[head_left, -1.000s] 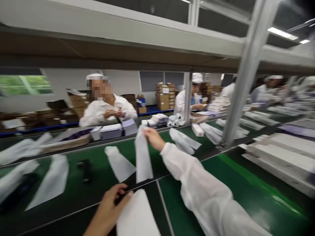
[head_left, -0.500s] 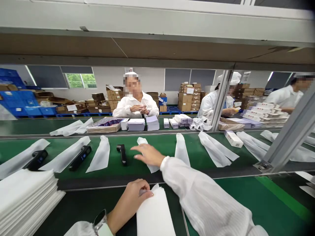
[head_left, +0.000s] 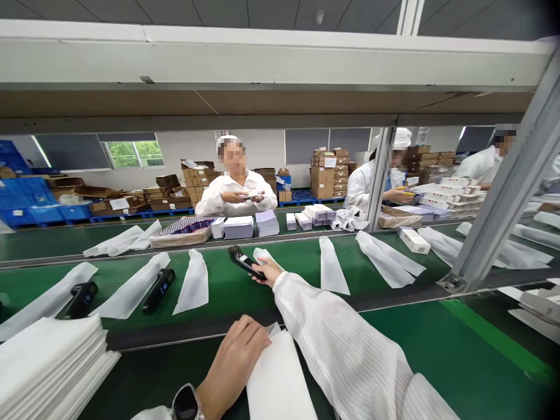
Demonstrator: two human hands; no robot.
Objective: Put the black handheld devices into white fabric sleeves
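My right hand (head_left: 268, 272) reaches over the green belt (head_left: 245, 300) and grips a black handheld device (head_left: 245, 260) by its near end. Its far end is raised and points to the left. Partly behind that hand, a white sleeve (head_left: 262, 254) lies on the belt. My left hand (head_left: 240, 356), with a watch at the wrist, holds the upper left corner of a stack of white sleeves (head_left: 280, 379) in front of me; its fingertips are curled and partly hidden. Further left, two more black devices (head_left: 158, 290) rest on or beside white sleeves.
A thick pile of white sheets (head_left: 48, 361) stands at the lower left. Metal posts (head_left: 494, 186) rise on the right, and a shelf beam (head_left: 262, 64) crosses overhead. Co-workers in white sit across the line behind small boxes (head_left: 238, 227). A white box (head_left: 413, 240) is on the belt.
My right hand has closed on the black device and lifted it from the belt. Devices and sleeves at the left appear shifted to the right. My left hand stays at the sleeve stack.
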